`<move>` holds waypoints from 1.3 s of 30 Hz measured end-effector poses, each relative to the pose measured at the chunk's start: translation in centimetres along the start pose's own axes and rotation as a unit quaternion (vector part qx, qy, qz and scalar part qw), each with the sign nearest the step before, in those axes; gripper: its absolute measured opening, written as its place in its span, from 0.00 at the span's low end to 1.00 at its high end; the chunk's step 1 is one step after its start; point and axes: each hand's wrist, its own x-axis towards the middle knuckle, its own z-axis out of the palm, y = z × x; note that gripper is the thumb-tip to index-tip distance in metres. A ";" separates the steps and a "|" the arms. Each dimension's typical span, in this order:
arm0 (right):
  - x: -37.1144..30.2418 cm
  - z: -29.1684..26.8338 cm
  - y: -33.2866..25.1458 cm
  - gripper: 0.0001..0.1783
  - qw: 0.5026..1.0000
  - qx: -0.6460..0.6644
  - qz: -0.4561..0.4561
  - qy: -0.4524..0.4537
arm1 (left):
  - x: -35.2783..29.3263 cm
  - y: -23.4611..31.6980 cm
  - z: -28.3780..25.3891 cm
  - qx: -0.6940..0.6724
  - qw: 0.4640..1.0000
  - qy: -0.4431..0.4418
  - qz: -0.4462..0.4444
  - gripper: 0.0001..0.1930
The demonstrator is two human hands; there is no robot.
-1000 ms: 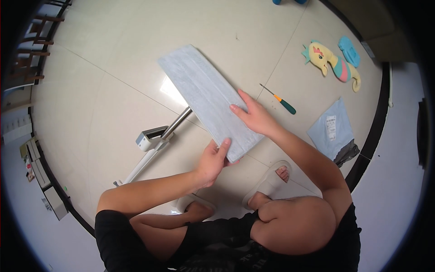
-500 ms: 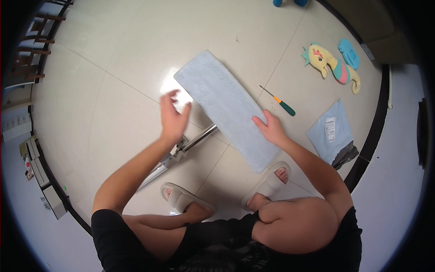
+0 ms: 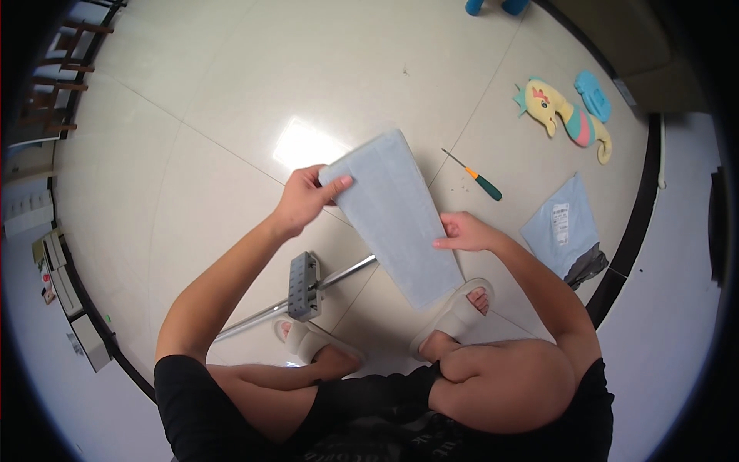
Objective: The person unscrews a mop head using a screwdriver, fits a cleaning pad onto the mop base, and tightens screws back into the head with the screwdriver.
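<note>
A flat mop head with a pale blue-grey cloth pad (image 3: 389,223) is tilted in front of me, its pad side facing up. My left hand (image 3: 302,202) is closed on its upper left edge, thumb on top of the pad. My right hand (image 3: 464,232) pinches the right edge with the thumb on the cloth. A chrome pole (image 3: 348,272) runs from beneath the pad toward the lower left, through a grey perforated block (image 3: 304,286). Where the pole joins the head is hidden under the pad.
A green-and-orange screwdriver (image 3: 483,185) lies right of the pad, with small bits beside it. Further right are a seahorse plush (image 3: 579,127), a blue slipper-like object (image 3: 593,97) and a blue-grey mailing bag (image 3: 560,223). My sandalled feet (image 3: 454,317) stand close below the pad.
My left hand, held open off the pad before, has closed on its upper left edge. The pad has tilted and its far end has come nearer. The grey block has turned its perforated face up.
</note>
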 end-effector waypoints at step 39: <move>-6.8 -0.5 -22.1 0.46 0.971 0.012 -0.195 0.139 | -11.0 5.9 3.8 0.143 0.966 -0.148 0.155 0.20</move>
